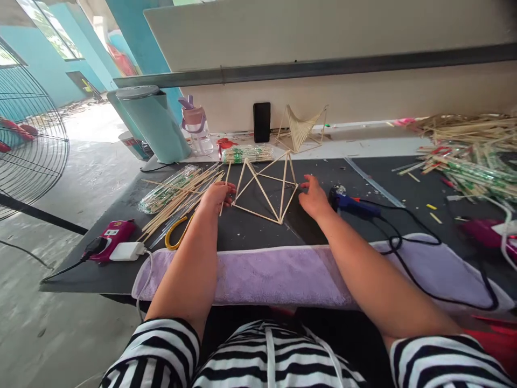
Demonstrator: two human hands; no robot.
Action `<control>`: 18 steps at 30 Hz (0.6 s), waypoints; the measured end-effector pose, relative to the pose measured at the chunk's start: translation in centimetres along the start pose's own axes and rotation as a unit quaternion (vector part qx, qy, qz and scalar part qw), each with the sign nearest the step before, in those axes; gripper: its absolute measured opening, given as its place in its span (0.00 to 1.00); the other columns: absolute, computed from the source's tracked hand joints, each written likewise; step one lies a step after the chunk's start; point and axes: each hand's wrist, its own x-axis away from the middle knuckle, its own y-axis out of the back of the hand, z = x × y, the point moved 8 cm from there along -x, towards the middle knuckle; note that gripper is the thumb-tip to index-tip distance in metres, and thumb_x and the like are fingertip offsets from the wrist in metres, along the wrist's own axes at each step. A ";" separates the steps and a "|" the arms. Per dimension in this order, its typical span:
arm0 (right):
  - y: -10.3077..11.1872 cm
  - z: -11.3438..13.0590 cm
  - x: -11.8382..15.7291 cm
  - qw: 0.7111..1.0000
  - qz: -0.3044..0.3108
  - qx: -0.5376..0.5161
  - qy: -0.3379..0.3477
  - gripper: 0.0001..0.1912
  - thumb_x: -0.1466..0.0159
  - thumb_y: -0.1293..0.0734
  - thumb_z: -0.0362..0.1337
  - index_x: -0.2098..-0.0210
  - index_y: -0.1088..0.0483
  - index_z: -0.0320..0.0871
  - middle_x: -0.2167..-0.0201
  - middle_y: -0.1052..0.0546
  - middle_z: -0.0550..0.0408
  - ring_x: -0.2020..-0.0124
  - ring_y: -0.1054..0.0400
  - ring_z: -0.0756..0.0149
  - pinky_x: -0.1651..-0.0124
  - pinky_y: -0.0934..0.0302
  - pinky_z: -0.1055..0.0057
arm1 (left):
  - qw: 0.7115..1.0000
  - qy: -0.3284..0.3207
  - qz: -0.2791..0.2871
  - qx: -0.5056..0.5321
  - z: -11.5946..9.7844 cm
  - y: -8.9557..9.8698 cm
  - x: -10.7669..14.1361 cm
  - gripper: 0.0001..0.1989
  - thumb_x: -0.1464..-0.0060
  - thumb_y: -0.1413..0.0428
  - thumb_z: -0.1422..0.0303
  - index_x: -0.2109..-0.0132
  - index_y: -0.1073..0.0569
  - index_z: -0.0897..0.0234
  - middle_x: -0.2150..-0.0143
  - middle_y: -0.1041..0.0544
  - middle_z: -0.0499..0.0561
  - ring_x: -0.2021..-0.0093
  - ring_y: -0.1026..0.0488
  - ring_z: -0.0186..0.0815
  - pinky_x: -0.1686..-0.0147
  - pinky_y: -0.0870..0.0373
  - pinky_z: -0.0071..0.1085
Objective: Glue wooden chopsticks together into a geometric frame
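In the middle of the dark work mat stands an open frame of thin bamboo sticks, joined at its corners into triangles. My left hand, beside the frame's left corner, is closed on a single loose bamboo stick that points up and down. On the other side, my right hand has its fingers apart near the frame's right corner and holds nothing. A blue glue gun lies just right of that hand. Behind the frame is a finished-looking stick model with a twisted, slatted surface.
Loose sticks and yellow-handled scissors lie left. A purple towel covers the front edge. A phone and a bottle stand behind. Black cable loops at right, near stick bundles. A power strip sits left.
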 end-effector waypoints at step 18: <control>-1.3 1.6 -0.7 0.991 0.081 0.104 -0.016 0.45 0.39 0.38 0.32 0.26 0.62 0.43 0.37 0.32 0.37 0.40 0.34 0.42 0.42 0.40 0.46 | 0.998 0.047 0.036 -0.018 0.0 -1.0 2.0 0.17 0.37 0.46 0.63 0.44 0.31 0.64 0.48 0.27 0.57 0.54 0.25 0.39 0.56 0.24 0.41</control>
